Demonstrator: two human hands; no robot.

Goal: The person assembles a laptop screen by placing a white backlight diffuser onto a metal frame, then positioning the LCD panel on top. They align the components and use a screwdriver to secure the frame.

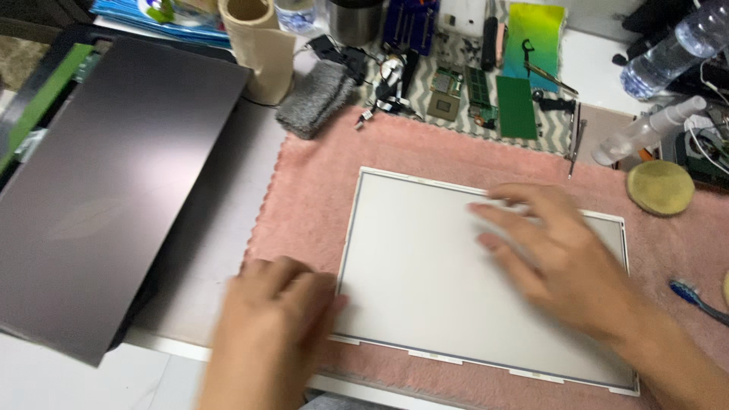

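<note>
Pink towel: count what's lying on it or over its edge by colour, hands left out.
White: 1, the flat panel
Yellow: 1, the round sponge pad
Blue: 1, the toothbrush
Grey: 1, the folded cloth
Total: 4 on the pink towel

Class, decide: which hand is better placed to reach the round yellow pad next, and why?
Probably the right hand: it lies on the white panel nearer the round yellow pad, while the left hand sits at the panel's opposite edge.
</note>
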